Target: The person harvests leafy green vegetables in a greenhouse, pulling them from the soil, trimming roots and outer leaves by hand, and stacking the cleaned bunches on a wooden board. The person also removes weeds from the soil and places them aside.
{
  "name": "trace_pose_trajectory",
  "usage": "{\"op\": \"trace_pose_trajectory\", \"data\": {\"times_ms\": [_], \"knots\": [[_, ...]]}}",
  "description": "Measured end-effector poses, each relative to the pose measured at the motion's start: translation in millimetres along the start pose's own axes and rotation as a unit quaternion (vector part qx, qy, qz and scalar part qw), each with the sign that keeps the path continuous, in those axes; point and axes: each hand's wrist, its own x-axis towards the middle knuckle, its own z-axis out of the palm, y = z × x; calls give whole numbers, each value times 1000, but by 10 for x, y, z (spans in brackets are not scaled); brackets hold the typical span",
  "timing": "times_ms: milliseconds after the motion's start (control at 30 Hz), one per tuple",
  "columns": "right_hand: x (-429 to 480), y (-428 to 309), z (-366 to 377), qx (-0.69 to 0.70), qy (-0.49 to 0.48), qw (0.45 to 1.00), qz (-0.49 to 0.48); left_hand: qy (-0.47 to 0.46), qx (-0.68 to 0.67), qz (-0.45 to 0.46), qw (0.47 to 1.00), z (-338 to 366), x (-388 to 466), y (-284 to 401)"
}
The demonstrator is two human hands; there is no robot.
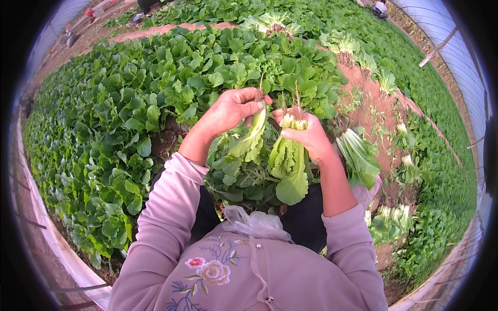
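Between the finger and thumb of my left hand (pixel 238 105) is a single leafy green plant (pixel 253 134), gripped near its root. Its thin root points up and its leaves hang down. To its right, my right hand (pixel 307 134) grips a small bunch of leafy greens (pixel 288 163) just below the soil-covered roots. The bunch's leaves droop toward my lap. Below both hands lies a heap of loose green leaves (pixel 245 175), partly hidden by the held plants. My hands are close together but apart.
Dense leafy greens (pixel 109 112) grow ahead and to the left. Pulled bunches (pixel 344 46) lie along the bare soil (pixel 363 101) at right, with one bunch (pixel 358 155) beside my right forearm. A plastic bag (pixel 253 223) rests at my lap. People (pixel 379 8) crouch far off.
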Motion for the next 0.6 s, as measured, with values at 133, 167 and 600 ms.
{"op": "trace_pose_trajectory", "data": {"times_ms": [133, 167, 600], "knots": [[-28, -44, 56, 39, -51, 997, 48, -22, -95, 10, 995, 131, 33, -36], [-26, -45, 64, 39, -37, 998, 42, -8, -98, 20, 995, 153, 40, -48], [17, 67, 97, -32, 48, 998, 8, 134, 289, 13, 948, 281, 47, -188]]}}
